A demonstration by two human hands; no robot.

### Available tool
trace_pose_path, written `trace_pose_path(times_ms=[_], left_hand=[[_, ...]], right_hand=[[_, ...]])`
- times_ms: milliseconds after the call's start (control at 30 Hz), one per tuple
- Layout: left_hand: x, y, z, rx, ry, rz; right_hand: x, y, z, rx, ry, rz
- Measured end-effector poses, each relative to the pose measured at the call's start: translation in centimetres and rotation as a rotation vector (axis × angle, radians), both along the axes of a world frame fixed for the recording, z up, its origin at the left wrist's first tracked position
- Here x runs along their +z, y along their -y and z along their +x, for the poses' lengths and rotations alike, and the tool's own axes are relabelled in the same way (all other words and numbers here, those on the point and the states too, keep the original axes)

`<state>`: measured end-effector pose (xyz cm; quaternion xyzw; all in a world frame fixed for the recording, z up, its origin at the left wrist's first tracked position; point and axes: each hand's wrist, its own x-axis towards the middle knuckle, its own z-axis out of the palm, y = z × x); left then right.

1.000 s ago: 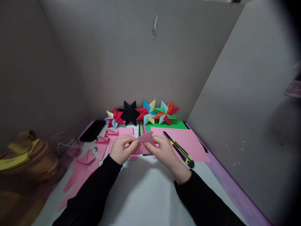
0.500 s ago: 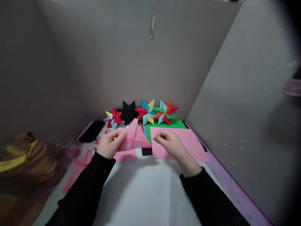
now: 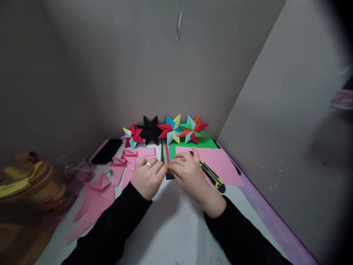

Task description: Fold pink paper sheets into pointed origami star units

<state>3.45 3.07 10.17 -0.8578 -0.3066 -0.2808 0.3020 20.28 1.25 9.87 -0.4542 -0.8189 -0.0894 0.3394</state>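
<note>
Head view: your left hand (image 3: 149, 178) meets your right hand (image 3: 189, 174) near the cutter (image 3: 213, 176). Fingers curl inward; any pinched item is hidden.

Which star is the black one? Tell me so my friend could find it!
Look at the big gray wall at the back. Along its foot is a row of paper stars. The black star is just right of the small, mostly red star, and its points are all black, while its neighbors mix bright colors.

matt pink paper (image 3: 217, 165), glossy black phone (image 3: 107, 151), shiny metal ring (image 3: 149, 164)
</note>
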Motion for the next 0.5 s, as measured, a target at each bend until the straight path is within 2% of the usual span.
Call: trace_pose_path(times_ms=[133, 233, 300, 333, 433, 500], left_hand=[[0.2, -1.5, -1.8, 0.022, 0.093, -0.043], [-0.2, -2.4, -2.6, 0.054, 0.357, -0.319], [-0.6, -2.5, -2.6, 0.059, 0.504, -0.526], [-0.8, -2.5, -2.5, 0.062, 0.551, -0.593], [-1.4, -2.2, -2.1, 0.065, 0.621, -0.633], [-1.5, -2.0, -1.9, 0.049, 0.676, -0.618]], right_hand=[[1.0, -1.0, 2.8, -0.003, -0.155, -0.103], [1.5, -1.5, 4.1, -0.061, -0.456, -0.176], [1.2, -1.6, 3.9, -0.045, -0.622, -0.293], [1.0, -1.6, 3.4, 0.005, -0.664, -0.387], [0.0, -1.3, 1.5, 0.167, -0.656, -0.723], [-0.3, -1.3, 0.6, 0.123, -0.665, -0.788]])
